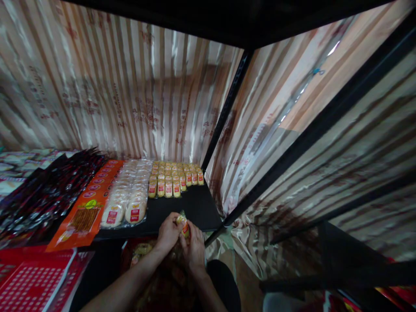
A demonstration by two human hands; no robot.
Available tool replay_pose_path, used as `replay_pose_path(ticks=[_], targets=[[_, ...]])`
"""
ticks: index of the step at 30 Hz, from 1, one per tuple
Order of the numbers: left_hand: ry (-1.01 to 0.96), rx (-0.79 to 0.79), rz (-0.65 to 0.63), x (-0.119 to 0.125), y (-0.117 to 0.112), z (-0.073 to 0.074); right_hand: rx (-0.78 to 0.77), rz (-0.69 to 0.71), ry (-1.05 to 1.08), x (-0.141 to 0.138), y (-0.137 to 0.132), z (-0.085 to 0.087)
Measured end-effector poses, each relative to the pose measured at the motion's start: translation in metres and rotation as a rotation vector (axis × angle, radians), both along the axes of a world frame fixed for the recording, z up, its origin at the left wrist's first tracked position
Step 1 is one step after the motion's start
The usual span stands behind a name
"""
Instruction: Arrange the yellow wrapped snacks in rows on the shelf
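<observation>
Between my two hands is a small yellow snack packet (185, 227) with a red label, in clear wrap. My left hand (169, 234) pinches its upper left side. On its right side, the fingers of my right hand (194, 245) close round it. Just beyond, rows of matching yellow packets (168, 187) stand on a black shelf (191, 206). Left of those, round pale cakes in clear wrap (126, 197) form two overlapping rows. Below my hands, more yellow packets (142, 251) lie in a dim container, partly hidden by my forearms.
An orange snack bag (94, 190) and many dark shiny packets (55, 186) lie to the left on the shelf. A red plastic basket (35, 277) sits at lower left. Black metal posts (276, 151) slant across the right, before striped curtain sheeting (130, 86).
</observation>
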State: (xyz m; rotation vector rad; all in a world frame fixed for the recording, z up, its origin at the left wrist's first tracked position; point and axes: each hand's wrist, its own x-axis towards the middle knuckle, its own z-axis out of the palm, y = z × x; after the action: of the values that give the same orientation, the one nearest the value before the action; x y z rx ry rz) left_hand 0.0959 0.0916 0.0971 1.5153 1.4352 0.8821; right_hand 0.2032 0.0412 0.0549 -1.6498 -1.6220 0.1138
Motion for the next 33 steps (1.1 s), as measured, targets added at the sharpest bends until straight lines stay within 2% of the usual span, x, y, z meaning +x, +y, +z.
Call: replay_pose_path(ticks=[6, 16, 19, 26, 33], targets=[[0.032, 0.009, 0.002, 0.027, 0.030, 0.014, -0.003, -0.053, 0.101, 0.022, 0.042, -0.001], [-0.191, -0.035, 0.037, 0.063, 0.082, 0.016, 0.027, -0.163, 0.175, 0.048, 0.116, 0.002], [-0.198, -0.008, 0.026, 0.067, 0.095, 0.019, 0.037, -0.184, 0.191, 0.052, 0.138, 0.003], [-0.044, 0.055, -0.006, 0.070, 0.115, 0.021, 0.026, -0.197, 0.231, 0.055, 0.178, 0.008], [0.014, 0.052, -0.021, 0.070, 0.121, 0.018, 0.047, -0.160, 0.241, 0.055, 0.192, 0.003]])
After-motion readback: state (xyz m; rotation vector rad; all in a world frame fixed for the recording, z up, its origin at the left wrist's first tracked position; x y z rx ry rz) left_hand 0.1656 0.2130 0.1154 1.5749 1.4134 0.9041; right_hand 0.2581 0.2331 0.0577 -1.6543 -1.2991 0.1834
